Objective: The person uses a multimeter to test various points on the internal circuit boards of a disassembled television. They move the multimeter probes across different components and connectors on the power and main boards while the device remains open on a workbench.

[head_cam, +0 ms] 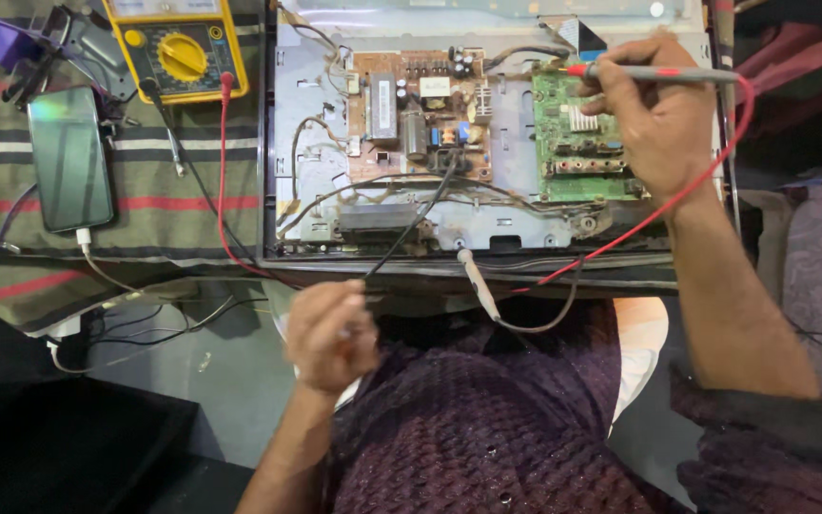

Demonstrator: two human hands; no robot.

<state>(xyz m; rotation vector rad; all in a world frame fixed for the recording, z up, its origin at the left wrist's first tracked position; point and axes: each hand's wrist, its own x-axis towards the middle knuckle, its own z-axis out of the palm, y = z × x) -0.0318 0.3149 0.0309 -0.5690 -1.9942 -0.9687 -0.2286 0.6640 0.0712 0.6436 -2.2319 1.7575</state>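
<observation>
Looking down from the person's head, the view takes in an opened flat-screen chassis point(316, 124) lying on its face, its metal back panel exposed. A brown power board point(420, 114) sits near the middle of the panel, and a green circuit board point(577, 143) lies just to its right. Grey and black cables loop across the metal below both boards. To the left, on a striped cloth point(154, 205), rest a yellow multimeter point(178, 48) with a round dial and a dark smartphone point(70, 157) with a white charging cable plugged into its lower end. A red lead point(223, 181) runs from the meter down along the chassis edge.

The right hand point(654, 124) reaches over the right side of the chassis, wrist bent, covering part of the green board. Its fingers are curled and pinch a red-tipped test probe point(658, 73), which lies nearly level with its tip pointing left at the board's upper edge. The probe's red wire point(706, 171) curves around the back of the hand and down across the forearm.

The left hand point(330, 333) hovers below the chassis edge, slightly blurred, fingers bunched together around a thin black probe point(411, 228) that slants up toward the power board.
</observation>
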